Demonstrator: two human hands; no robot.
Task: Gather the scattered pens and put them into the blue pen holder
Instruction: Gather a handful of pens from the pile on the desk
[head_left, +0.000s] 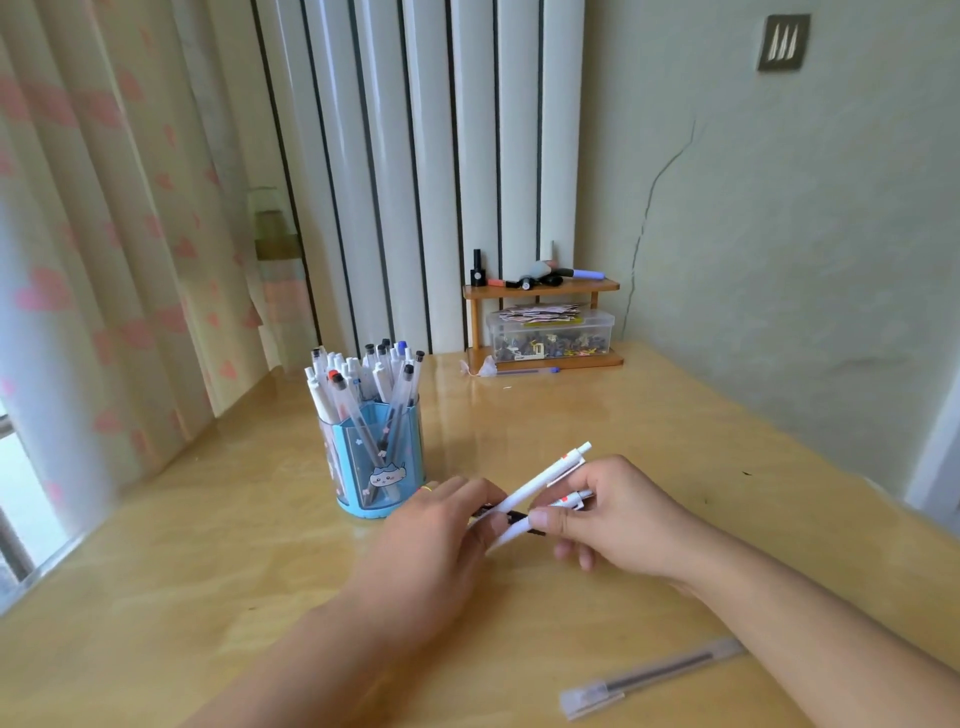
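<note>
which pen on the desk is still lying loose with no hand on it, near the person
The clear capped pen at the desk's near edge, beside the right forearm. The white pens are held between both hands, and the rest stand in the blue pen holder.

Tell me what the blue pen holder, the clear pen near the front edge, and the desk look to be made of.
Blue pen holder: likely plastic, with see-through panels, since the pens inside show through them.
Clear pen: transparent plastic barrel and cap; the dark refill is visible inside.
Desk: looks like wood or wood veneer with a glossy finish; grain pattern and bright reflections show, solid or laminate unclear.
</note>
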